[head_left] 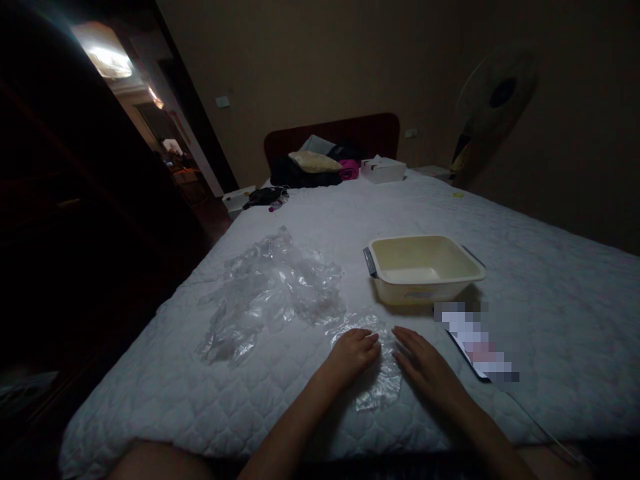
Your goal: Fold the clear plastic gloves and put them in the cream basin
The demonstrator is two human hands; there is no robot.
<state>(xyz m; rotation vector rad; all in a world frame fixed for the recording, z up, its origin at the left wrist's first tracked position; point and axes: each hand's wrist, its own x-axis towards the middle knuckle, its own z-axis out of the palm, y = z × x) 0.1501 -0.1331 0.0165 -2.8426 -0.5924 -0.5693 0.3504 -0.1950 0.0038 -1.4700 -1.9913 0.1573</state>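
A small clear plastic bag (377, 390) lies crinkled on the bed in front of me. My left hand (353, 355) rests on its left side, fingers slightly bent and lying over the film rather than wrapped round it. At the bag's right edge is my right hand (425, 365), its fingers stretched out and apart. Between the two hands shows a strip of shiny film. Farther left spreads a larger heap of crumpled clear plastic bags (280, 283). Beyond my right hand stands a cream plastic basin (425, 293) with grey handles; no contents show inside.
A phone (477, 347) with a blurred screen and a cable lies right of my right hand on the white quilted bed (560, 327). Toward the headboard (340, 127) are a white box (384, 170), a pillow (314, 162) and dark cloth. A fan (500, 93) stands back right.
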